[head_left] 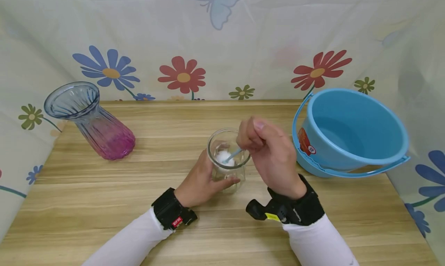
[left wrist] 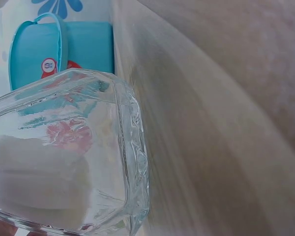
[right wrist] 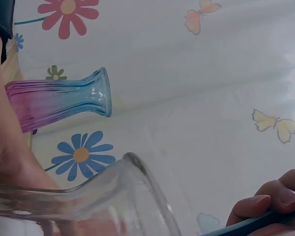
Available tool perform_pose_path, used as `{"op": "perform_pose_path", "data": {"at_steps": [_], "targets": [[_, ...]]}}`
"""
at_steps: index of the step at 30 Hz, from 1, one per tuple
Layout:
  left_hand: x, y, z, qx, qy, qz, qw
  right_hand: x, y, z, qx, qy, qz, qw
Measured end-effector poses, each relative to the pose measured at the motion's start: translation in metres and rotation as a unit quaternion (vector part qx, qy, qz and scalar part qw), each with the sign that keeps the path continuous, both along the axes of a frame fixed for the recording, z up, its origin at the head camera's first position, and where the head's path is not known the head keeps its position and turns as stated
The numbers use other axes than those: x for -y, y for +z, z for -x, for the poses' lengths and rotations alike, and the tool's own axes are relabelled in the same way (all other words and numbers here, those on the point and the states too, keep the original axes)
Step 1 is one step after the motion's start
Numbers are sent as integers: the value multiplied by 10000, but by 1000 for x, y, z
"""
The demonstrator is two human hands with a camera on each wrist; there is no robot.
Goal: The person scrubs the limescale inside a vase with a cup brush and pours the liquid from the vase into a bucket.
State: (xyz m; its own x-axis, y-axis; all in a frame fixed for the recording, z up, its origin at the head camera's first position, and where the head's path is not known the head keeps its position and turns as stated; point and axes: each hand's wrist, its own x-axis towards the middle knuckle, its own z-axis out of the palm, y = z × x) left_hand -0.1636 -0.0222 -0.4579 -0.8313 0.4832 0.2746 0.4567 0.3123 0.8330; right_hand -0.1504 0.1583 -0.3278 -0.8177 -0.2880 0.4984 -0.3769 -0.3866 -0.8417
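My left hand grips a clear glass jar around its side, thumb across the front. The jar's wide round mouth faces up toward the head camera. With curled fingers my right hand holds the light-blue handle of a bottle brush above the rim. Its white, sponge-like head is down inside the jar. Through the glass in the left wrist view, that head shows as a pale block. The right wrist view has the handle between the right fingers.
A ribbed glass vase, blue above and pink below, stands at the left of the wooden table. On the right is a light-blue bucket with its handle hanging down at the front. A flower-print cloth hangs behind.
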Motion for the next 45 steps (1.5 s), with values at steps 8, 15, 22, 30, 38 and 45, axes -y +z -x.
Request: {"op": "perform_pose_path", "data": {"at_steps": [8, 15, 22, 30, 38, 45], "targets": [[0, -1, 0, -51, 49, 37, 10000, -8, 9, -6, -35, 91, 453, 9989], [0, -2, 0, -53, 47, -53, 10000, 0, -1, 0, -5, 112, 264, 9996], [1, -3, 0, 52, 36, -123, 9999, 11, -9, 2, 268, 63, -162, 9995], [1, -3, 3, -22, -39, -147, 9999, 12, -11, 3, 283, 8, -781, 9965], [1, -3, 3, -5, -90, -147, 9999, 14, -7, -1, 114, -348, -1803, 9829], [0, -3, 5, -81, -193, -257, 9995, 16, -5, -7, 54, -391, -2235, 9739]]}}
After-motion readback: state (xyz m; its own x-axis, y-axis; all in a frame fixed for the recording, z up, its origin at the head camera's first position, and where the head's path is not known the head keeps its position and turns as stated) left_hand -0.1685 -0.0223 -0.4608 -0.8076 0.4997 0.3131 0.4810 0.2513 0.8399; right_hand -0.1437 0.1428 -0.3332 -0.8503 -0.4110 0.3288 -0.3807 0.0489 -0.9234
